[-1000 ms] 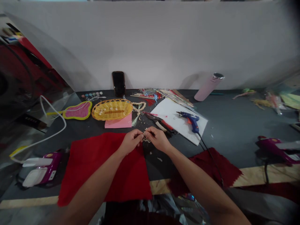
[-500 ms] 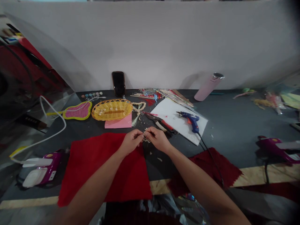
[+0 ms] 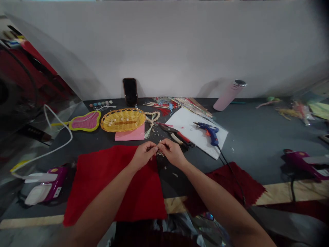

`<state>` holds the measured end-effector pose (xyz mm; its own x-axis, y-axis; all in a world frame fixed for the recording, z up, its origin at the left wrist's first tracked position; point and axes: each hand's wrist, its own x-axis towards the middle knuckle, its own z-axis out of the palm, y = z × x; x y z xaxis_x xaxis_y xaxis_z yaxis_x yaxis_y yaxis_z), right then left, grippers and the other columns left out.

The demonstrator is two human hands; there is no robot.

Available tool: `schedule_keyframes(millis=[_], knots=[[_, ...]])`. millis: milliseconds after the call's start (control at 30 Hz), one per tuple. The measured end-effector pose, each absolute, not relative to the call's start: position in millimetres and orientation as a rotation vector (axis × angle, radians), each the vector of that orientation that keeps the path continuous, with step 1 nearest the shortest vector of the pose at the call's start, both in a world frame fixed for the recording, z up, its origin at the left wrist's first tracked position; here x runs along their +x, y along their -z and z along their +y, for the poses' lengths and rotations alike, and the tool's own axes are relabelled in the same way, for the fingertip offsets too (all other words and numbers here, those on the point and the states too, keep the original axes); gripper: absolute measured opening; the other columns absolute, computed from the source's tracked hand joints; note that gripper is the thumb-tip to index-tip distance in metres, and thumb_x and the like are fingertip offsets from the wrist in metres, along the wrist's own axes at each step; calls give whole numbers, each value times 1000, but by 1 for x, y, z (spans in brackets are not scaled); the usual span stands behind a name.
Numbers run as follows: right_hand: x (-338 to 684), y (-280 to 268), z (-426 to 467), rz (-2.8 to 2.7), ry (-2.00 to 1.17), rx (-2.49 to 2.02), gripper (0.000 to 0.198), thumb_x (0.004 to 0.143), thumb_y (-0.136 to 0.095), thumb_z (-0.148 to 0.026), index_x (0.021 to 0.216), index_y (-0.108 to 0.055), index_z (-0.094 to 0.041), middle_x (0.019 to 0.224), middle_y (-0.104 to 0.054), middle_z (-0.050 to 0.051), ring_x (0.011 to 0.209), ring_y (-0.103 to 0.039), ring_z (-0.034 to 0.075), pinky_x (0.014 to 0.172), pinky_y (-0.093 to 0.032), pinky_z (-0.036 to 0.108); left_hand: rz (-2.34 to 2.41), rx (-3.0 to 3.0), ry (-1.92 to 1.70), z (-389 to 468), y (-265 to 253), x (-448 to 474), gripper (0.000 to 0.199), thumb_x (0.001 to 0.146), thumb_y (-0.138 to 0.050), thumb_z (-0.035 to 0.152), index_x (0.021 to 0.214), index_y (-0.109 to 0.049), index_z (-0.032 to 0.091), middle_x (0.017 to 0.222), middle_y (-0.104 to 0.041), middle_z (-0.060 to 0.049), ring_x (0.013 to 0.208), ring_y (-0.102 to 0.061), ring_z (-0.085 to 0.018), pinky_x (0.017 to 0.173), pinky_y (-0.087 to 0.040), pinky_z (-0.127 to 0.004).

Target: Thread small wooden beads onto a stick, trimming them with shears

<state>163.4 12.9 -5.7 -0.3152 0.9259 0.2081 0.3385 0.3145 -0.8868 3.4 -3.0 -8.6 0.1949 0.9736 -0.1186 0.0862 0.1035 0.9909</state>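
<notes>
My left hand (image 3: 144,154) and my right hand (image 3: 172,152) meet fingertip to fingertip above the dark table, both closed in a pinch. Small pale beads (image 3: 160,153) cluster at and just below the fingertips; whether they are strung or loose I cannot tell, and the fingers cover part of them. Under my left wrist lies a red felt sheet (image 3: 102,175). Just beyond the hands are a beaded loop with a pale tassel (image 3: 152,120) and red-handled pliers (image 3: 183,136).
Behind stand a yellow wicker basket (image 3: 123,127) holding a few pale pieces, a phone (image 3: 130,92) and a pink tumbler (image 3: 228,96). A blue glue gun (image 3: 209,132) rests on white paper (image 3: 182,118), its cord running past my right forearm. Purple devices (image 3: 53,185) sit at both sides.
</notes>
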Motion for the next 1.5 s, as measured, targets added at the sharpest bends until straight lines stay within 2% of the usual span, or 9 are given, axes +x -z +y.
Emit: schedule_keyframes(millis=[267, 433, 1500], knots=[[169, 8, 16, -1804, -1137, -1088, 20, 85, -47, -34, 90, -58, -19, 73, -59, 1, 60, -51, 11, 55, -40, 23, 1118, 1139, -1003, -3, 6, 3, 31, 75, -58, 44, 80, -58, 14, 61, -52, 2, 46, -41, -5, 43, -34, -17], [168, 8, 15, -1837, -1077, -1102, 18, 84, -49, -33, 85, -58, -19, 73, -58, 1, 61, -48, 11, 56, -39, 23, 1106, 1140, -991, -2, 9, 3, 31, 75, -58, 44, 81, -58, 13, 61, -52, 1, 46, -41, -5, 43, -34, -17], [165, 8, 13, -1848, -1044, -1090, 19, 85, -47, -36, 86, -57, -19, 72, -56, 0, 60, -49, 11, 56, -38, 22, 1055, 1159, -994, -2, 12, 1, 26, 78, -56, 41, 80, -55, 15, 59, -50, 3, 47, -41, -5, 43, -34, -17]])
